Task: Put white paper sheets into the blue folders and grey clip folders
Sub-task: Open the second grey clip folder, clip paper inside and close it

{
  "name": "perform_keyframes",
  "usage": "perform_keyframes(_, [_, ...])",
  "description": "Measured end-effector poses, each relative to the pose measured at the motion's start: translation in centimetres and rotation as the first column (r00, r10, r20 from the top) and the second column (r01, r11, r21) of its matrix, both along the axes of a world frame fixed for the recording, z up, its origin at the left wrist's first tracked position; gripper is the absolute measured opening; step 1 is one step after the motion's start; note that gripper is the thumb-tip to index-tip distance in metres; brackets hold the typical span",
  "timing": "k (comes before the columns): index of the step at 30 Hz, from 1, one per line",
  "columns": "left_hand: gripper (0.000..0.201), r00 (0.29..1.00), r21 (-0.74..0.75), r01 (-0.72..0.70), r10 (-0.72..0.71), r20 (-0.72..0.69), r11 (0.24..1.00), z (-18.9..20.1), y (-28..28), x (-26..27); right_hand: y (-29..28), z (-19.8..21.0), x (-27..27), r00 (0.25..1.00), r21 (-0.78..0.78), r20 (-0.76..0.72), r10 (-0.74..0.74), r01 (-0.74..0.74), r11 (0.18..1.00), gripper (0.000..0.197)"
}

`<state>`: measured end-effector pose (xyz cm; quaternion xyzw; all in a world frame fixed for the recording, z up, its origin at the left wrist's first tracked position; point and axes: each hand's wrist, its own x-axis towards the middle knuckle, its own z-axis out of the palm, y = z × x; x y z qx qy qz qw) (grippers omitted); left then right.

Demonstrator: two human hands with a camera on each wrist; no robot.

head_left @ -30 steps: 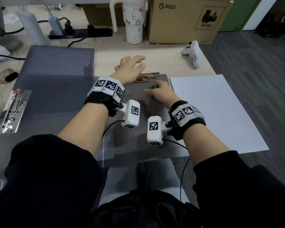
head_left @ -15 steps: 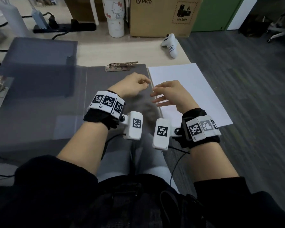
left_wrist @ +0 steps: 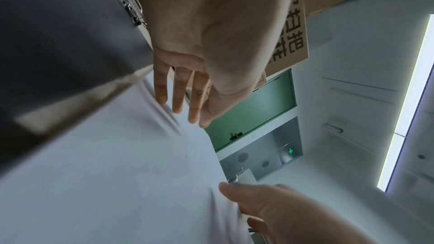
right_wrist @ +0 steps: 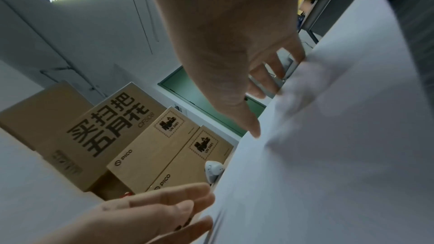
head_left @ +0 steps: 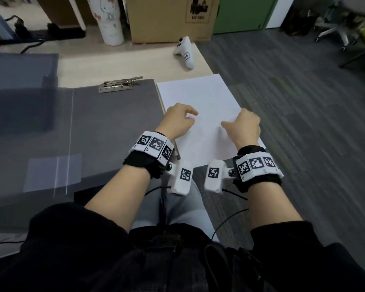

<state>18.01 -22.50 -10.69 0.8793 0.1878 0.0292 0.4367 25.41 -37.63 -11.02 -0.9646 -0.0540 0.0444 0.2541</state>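
Both hands are on the stack of white paper sheets (head_left: 200, 98), which lies just right of the open grey clip folder (head_left: 116, 123). Left hand (head_left: 178, 121): fingers extended, tips touching the paper. Right hand (head_left: 243, 127): fingers pinching the stack's right edge, lifting sheets.

We see both grips on the paper stack (head_left: 200, 98); the open clip folder (head_left: 114, 127) lies left of them, its clip (head_left: 119, 84) beyond, the controller (head_left: 184, 52) farther ahead.

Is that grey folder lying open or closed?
Open. The grey clip folder lies spread flat on the desk, its metal clip exposed at the top, no paper under it.
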Motion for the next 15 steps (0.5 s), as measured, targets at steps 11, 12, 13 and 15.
perform_keyframes(11, [0.02, 0.998, -0.353, -0.01, -0.012, -0.06, 0.935, -2.0, -0.1, 1.7, -0.4, 0.2, 1.4, 0.991, 0.202, 0.13, -0.029, 0.002, 0.979, 0.035])
perform_keyframes(12, [0.02, 0.999, -0.406, -0.009, -0.011, -0.047, 0.914, -1.9, -0.2, 1.8, -0.2, 0.6, 1.3, 0.987, 0.26, 0.156, -0.035, -0.007, 0.966, 0.03])
perform_keyframes(13, [0.023, 0.999, -0.461, -0.006, -0.01, -0.033, 0.887, -1.7, -0.3, 2.0, 0.0, 1.1, 1.3, 0.984, 0.311, 0.174, -0.039, -0.018, 0.95, 0.027])
perform_keyframes(15, [0.029, 1.0, -0.55, -0.012, 0.004, -0.015, 0.835, -1.1, -0.7, 2.2, 0.5, 2.0, 1.2, 0.985, 0.37, 0.172, -0.007, -0.058, 0.927, 0.024])
